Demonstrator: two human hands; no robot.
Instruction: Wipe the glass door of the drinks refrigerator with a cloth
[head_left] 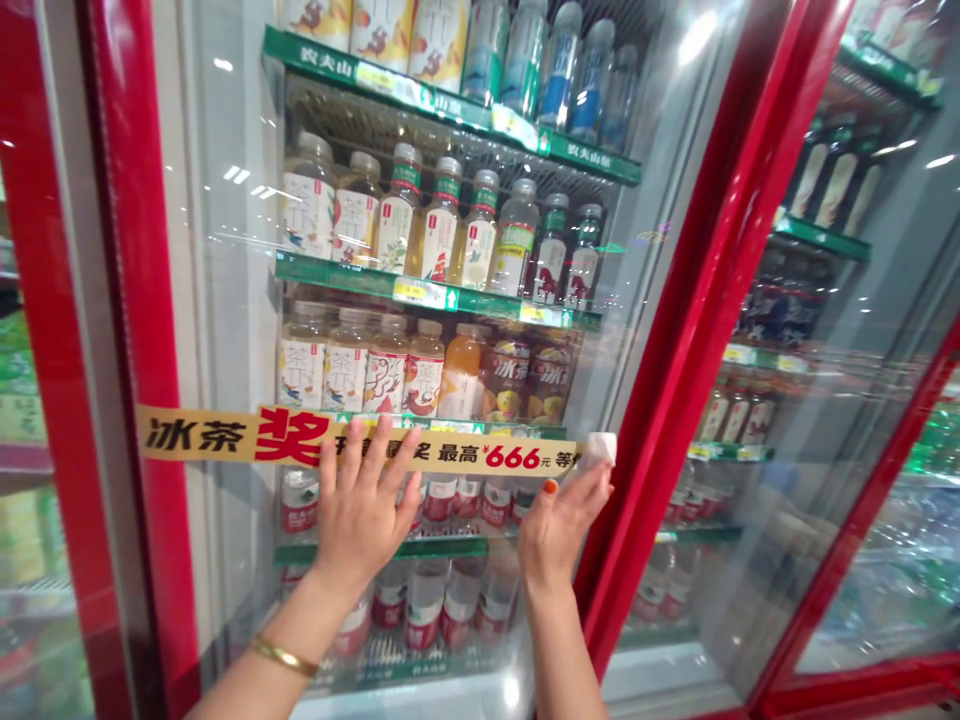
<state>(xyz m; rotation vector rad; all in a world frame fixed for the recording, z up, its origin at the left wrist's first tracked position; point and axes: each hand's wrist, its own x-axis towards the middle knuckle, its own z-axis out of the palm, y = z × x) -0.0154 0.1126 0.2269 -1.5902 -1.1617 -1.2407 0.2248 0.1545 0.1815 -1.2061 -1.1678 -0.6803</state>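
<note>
A long yellow sticker strip [457, 456] with black and red print, including "666", lies across the glass door [600, 300] of a drinks fridge. My left hand [364, 505] is spread flat, its fingertips resting on the strip left of its middle. A gold bangle [285, 655] circles that wrist. At the strip's right end my right hand [564, 515] is closed on a small white piece of cloth or paper [602, 448], held against the glass. Exactly which of the two it is, I cannot tell. The hand hides part of the strip's last characters.
Behind the glass, green-edged shelves [465, 290] carry rows of bottled drinks [440, 225]. Red door frames [697, 250] stand upright on both sides. Further right is another glass-fronted fridge section [810, 290] with more bottles. Light reflections streak the glass.
</note>
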